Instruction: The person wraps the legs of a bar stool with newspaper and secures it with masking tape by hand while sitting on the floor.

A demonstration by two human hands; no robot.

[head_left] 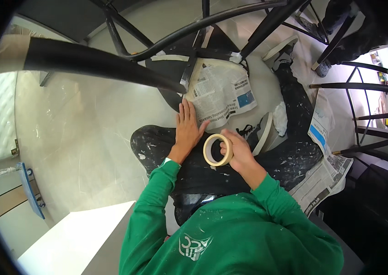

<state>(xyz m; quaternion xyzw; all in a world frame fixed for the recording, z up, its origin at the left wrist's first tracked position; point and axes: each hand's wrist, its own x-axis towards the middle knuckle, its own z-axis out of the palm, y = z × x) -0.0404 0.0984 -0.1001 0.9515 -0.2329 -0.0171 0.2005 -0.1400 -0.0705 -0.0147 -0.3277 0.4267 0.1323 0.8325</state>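
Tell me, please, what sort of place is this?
Probably an indoor room used as a makeshift work area: a newspaper sheet by the left hand, a tape roll in the right hand, and dark trousers flecked with pale, paint-like spots.

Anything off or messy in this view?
Yes: white splotches, perhaps paint, mark the black trousers, and newspaper lies rumpled beside the right knee. The tape roll in the right hand looks undamaged.

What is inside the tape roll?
Fingertips of the right hand poke into the tape roll, and dark trousers show through. What lies behind the fingers and rim is covered.
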